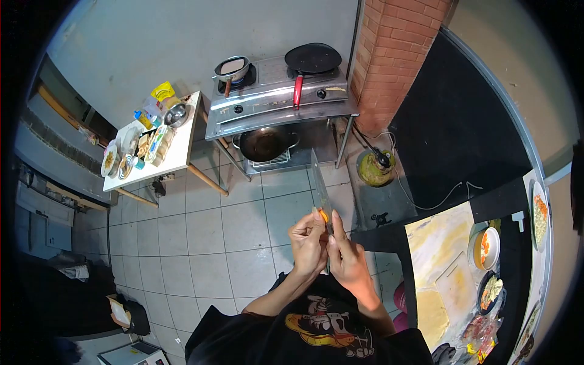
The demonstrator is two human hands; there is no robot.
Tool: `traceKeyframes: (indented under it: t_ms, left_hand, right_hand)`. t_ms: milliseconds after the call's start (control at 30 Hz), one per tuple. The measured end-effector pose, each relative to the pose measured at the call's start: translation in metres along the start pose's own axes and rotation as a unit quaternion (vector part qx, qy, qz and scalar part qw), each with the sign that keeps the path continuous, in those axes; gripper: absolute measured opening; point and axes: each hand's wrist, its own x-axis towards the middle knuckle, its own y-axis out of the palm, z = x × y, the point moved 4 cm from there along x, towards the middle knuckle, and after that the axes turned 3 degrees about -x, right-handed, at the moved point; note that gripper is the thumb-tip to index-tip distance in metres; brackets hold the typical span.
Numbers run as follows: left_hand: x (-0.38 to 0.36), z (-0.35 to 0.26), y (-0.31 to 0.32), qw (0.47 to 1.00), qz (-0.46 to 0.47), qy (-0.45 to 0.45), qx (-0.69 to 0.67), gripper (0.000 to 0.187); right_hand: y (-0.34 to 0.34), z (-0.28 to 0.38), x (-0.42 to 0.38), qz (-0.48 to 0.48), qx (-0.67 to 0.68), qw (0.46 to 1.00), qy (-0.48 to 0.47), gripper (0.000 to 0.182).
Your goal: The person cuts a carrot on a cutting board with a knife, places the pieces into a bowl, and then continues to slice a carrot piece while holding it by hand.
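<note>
Black cloth of my shirt (328,316) lay nearest, and just beyond it both hands met in front of my chest, over the tiled floor (246,267). I had a knife (319,177) and a small orange piece (324,215) together; I judged it to be close cutting or trimming done in the air, though how deep the edge sat I could not tell. My left hand (309,249) had its grip closed, thumb and fingertips pinching the piece against the blade. My right hand (348,267) had its grip closed low on the knife, the handle mostly hidden, with the index finger stretched up beside the blade. The blade pointed away from me, its tip towards the stove (277,100). As I saw it, moving the blade called for a light, steady push, with the left thumb clear of the edge. Both wrists bent inward, forearms angled up from either side of the shirt. To my right stood the bench (389,239), bearing a pale board (455,286) and a bowl (496,248), apart from my hands.
</note>
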Motion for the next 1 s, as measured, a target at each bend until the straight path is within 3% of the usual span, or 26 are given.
traceKeyframes:
  t_ms: [167,433,633,1000]
  left_hand:
    - [-0.004,-0.005,-0.001,1.000,-0.006,0.000,-0.013,0.016]
    - [0.002,-0.028,0.015,0.966,0.102,0.114,0.210,0.014]
    - [0.002,-0.031,0.036,0.942,0.171,0.120,0.261,0.015]
    - [-0.017,0.019,0.041,0.976,0.062,0.062,0.197,0.016]
  right_hand:
    - [0.001,0.006,0.000,-0.019,-0.007,0.999,-0.035,0.055]
    - [-0.027,0.006,-0.011,0.060,-0.002,0.998,0.037,0.061]
    - [-0.047,0.007,-0.015,0.075,0.000,0.996,0.040,0.063]
    - [-0.059,-0.009,-0.027,0.035,-0.013,0.998,0.043,0.062]
